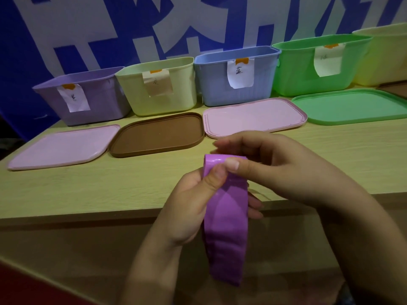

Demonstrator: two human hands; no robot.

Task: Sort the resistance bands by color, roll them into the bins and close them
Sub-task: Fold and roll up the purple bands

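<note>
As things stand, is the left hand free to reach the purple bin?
Probably not yet: the left hand grips the purple band with the right hand. The table path to the purple bin looks open.

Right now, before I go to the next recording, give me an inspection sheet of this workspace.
Surface: light wooden table, lids lying flat in a row.
Job's things: purple resistance band, top end being rolled, the rest hanging below the table edge; open bins with paper labels: purple bin, pale yellow bin, blue bin, green bin, a further yellow bin; two pink lids, brown lid, green lid.
Clutter: nothing seen.
Grippers: left hand and right hand both pinch the band's top.
Cables: nothing seen.
Surroundings: blue and white banner behind the bins.
</note>
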